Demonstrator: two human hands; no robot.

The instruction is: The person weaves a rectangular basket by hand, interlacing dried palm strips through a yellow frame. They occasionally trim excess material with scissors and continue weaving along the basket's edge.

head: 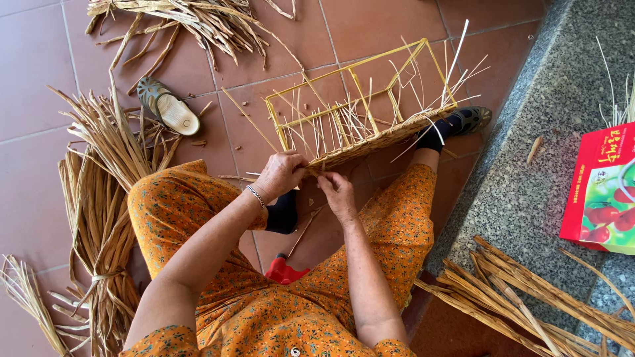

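From the head camera, both hands meet at the near end of a woven strip [377, 140] built along the bottom rail of a yellow wire frame [360, 82]. The strip's long axis runs up and to the right, away from the hands toward a black-socked foot [440, 132]. The left hand [281, 173] is clenched on the strip's end; the right hand [337, 192] pinches a straw strand just beside it. Dried straw bundles [102, 198] lie on the tiled floor [40, 73]. A red box [598, 192] sits on the stone step, contents unseen.
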